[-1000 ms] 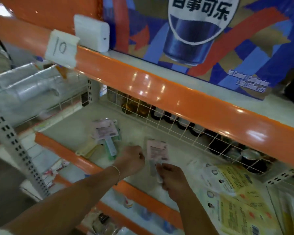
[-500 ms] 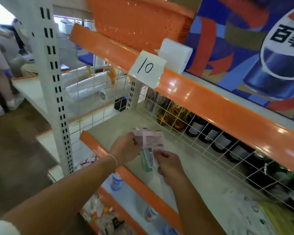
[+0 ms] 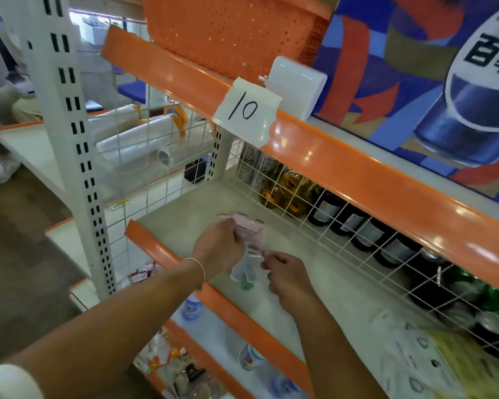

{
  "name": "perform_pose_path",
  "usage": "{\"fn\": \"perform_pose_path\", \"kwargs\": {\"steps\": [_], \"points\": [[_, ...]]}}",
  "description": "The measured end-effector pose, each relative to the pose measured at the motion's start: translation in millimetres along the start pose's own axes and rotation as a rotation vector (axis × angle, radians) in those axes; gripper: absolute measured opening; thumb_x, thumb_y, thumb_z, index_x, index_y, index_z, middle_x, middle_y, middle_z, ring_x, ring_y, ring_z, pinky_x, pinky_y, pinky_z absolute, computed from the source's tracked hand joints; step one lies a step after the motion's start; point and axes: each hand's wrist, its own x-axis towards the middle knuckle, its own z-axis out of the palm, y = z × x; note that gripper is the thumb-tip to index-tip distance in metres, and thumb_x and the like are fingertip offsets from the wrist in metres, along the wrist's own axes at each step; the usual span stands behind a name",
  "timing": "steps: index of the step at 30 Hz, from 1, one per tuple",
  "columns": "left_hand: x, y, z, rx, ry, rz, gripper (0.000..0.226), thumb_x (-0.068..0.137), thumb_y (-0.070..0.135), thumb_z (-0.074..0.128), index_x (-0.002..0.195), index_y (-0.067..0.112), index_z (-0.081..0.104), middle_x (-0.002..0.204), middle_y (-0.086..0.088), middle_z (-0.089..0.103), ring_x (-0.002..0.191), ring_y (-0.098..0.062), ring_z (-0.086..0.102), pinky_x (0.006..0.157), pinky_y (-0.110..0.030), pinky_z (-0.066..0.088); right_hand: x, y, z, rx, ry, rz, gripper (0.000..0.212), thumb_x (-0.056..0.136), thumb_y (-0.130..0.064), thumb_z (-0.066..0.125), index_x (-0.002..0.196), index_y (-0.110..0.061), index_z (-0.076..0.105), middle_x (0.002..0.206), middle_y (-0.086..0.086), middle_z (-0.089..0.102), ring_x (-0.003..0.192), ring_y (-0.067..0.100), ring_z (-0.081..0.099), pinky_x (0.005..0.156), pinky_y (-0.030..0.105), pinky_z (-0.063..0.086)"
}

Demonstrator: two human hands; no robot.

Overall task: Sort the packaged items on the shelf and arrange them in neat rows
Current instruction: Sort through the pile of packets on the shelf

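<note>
so both hands are on the same small stack of packets over the left end of the shelf, near the front lip. left hand has its fingers curled round the pink card end, right hand pinches the lower clear end. long axis runs front to back, so it looks ready to go down square to the edge

Orange-edged shelving; white slotted upright; wire grid back; brown floor.
</note>
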Motion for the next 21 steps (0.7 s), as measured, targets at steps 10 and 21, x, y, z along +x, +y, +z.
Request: {"fn": "perform_pose_path", "kwargs": {"steps": [10, 21], "points": [[-7.2, 65.0, 67.6, -0.128, -0.220, 0.200, 0.007, 0.089, 0.020, 0.053, 0.088, 0.024, 0.058, 0.078, 0.006, 0.062, 0.072, -0.011, 0.059, 0.062, -0.028, 0.052, -34.0, 26.4, -72.3, 0.177, 0.175, 0.085, 0.013, 0.093, -0.021, 0.062, 0.099, -0.013, 0.071, 0.087, 0.007, 0.070, 0.054, 0.014, 0.048, 0.048, 0.025, 0.036], [-58.0, 149.2, 146.4, -0.173, -0.400, 0.368, 0.019, 0.092, 0.020, 0.052, 0.109, 0.019, 0.060, 0.099, 0.002, 0.063, 0.075, -0.010, 0.058, 0.060, -0.021, 0.044, -85.7, 71.4, -201.3, 0.296, 0.443, 0.118, 0.011, 0.092, -0.016, 0.063, 0.095, -0.009, 0.071, 0.082, 0.007, 0.067, 0.052, 0.015, 0.046, 0.047, 0.026, 0.033]]}}
